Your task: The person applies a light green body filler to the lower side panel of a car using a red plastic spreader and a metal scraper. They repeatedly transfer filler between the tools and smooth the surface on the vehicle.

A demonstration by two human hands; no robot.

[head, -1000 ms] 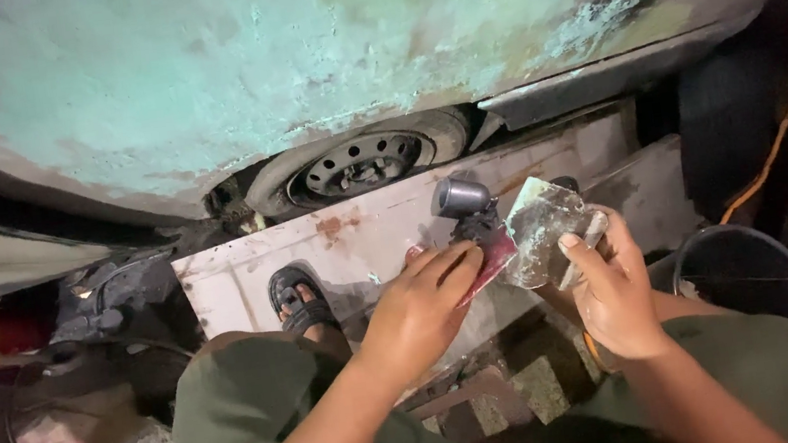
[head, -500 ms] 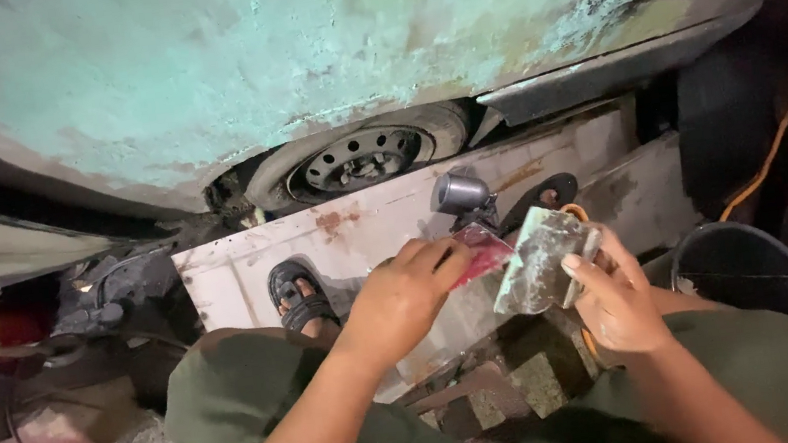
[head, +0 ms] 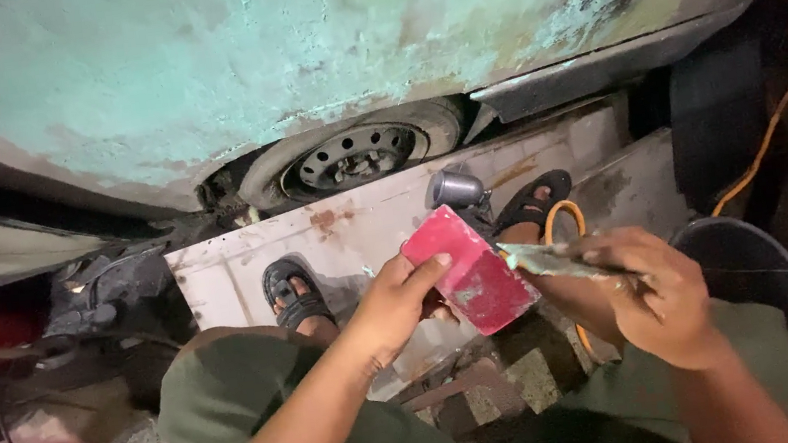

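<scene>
- The red rectangular pad (head: 468, 270) sits between the person's two hands, above the knees, with one corner pointing up and the flat face smeared with grey paste.
- The left hand (head: 394, 304) is clamped on the pad's lower left edge, thumb lying across the red face, fingers hidden behind it.
- The right hand (head: 658, 291) is closed around the handle of a flat putty knife (head: 549, 260); the blade points left and its tip is touching or just beside the pad's right edge.
- The blade carries a coat of pale grey-green filler.
- Both forearms extend over knees covered in olive-green trousers (head: 235, 391).
- Two feet in black sandals (head: 291, 294) rest on a white, rust-spotted metal panel (head: 364, 225) lying on the ground.
- A small grey metal can (head: 455, 188) stands on the panel just beyond the pad.
- A black bucket (head: 744, 259) stands near the right hand.
- An orange cable (head: 772, 120) runs along the dark floor at the right.
- A car wheel (head: 356, 156) sits behind the panel, under weathered turquoise bodywork (head: 293, 53).
</scene>
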